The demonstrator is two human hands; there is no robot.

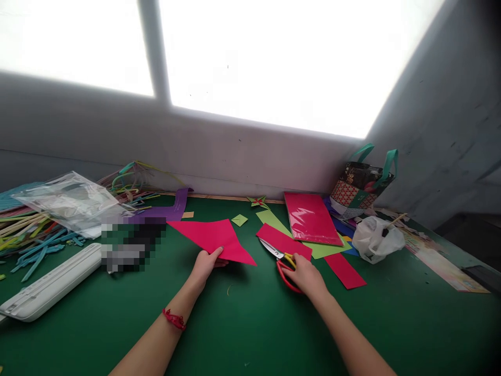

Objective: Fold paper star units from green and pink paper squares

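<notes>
The left hand (pixel 204 263) pinches the near edge of a folded pink paper (pixel 213 237), thumb on top and fingers under it, so this grip is closed on the paper. The paper is a pointed, triangle-like shape and lies flat on the green surface (pixel 250 324). A red cord bracelet (pixel 174 319) sits on the left wrist.

Just right of the pink paper, the right hand (pixel 307 275) rests on the scissors (pixel 282 261). Its fingers cover the red and yellow handles; it seems to close around them, but the view does not show this clearly. The blades point away from the person and lie on a pink strip (pixel 284 241).

Beyond the scissors lies a light green sheet (pixel 324 249) with a shiny pink packet (pixel 311 216) on top of it. Right of the scissors are another pink strip (pixel 345 270) and a white plastic bag (pixel 376 237). Far left of the pink paper lies a white long tool (pixel 50 284), with many coloured strips (pixel 35 243) behind it.
</notes>
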